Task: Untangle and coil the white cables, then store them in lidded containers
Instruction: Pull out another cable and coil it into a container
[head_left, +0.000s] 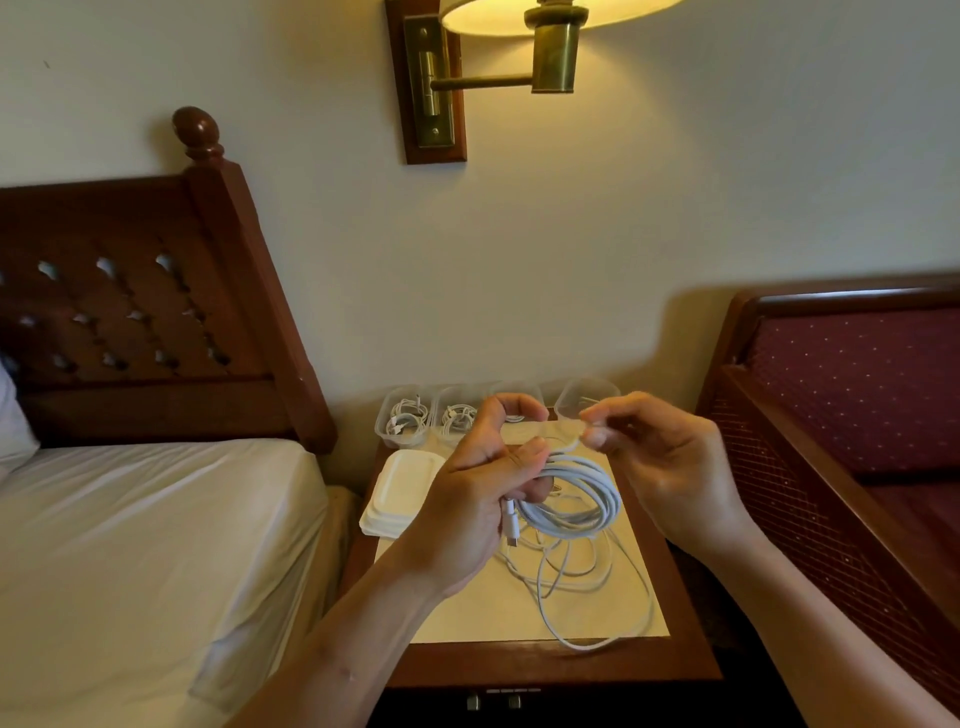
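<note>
Far left I've got the bed with its white sheet, the dark wooden headboard standing behind it. Just beside the bed is the worktop, a small bedside unit with a pale inset top. On its left side sits a stack of white lids, one on another. Along the back edge, against the wall, is a row of clear containers, all uncovered; the two on the left each show a small bundle of white cord inside.

Moving in: the left hand is raised above the worktop, fingers curled tight round the white cable, which is wound into several round loops. A connector end hangs straight down out of the bottom of that fist. The unwound remainder of the cable trails down from the loops and lies in loose curves on the worktop, running toward its front right corner.

Up on the wall above, a brass wall lamp is lit.

The right hand is level with the left, thumb and fingertips pinched on a thin strand leading from the loops; it's blurred there, though.

Far right, a seat with dotted maroon upholstery.
</note>
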